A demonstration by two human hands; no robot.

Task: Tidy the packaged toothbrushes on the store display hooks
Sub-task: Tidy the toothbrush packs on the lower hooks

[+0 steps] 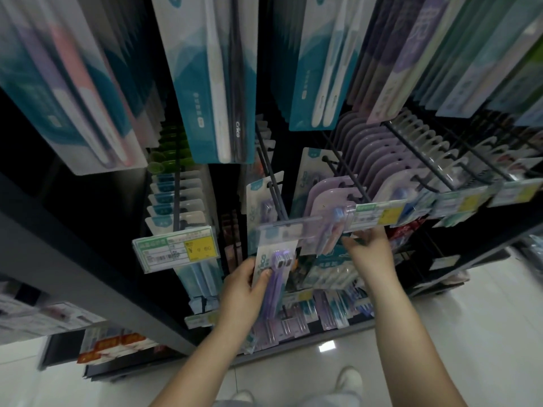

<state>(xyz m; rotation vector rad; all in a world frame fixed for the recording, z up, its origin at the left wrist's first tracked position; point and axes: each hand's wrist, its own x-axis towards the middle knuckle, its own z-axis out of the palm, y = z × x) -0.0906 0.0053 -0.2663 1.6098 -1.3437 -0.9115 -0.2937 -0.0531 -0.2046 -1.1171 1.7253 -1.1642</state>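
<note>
Left hand (241, 284) gripping purple twin-toothbrush blister pack w/ white card backing (274, 270), thumb on front; pack hangs low on centre dark metal display hook (274, 189), behind clear price-tag holder (289, 230). Right hand (370, 254) under yellow-green price label (379, 215), fingers reaching up into lilac packs (332, 198); grip – can't tell.

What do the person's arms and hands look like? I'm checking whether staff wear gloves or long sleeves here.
Both forearms are bare, with no sleeves in view. The left hand and right hand wear no gloves. No watch, bracelet or ring shows on either.
</note>
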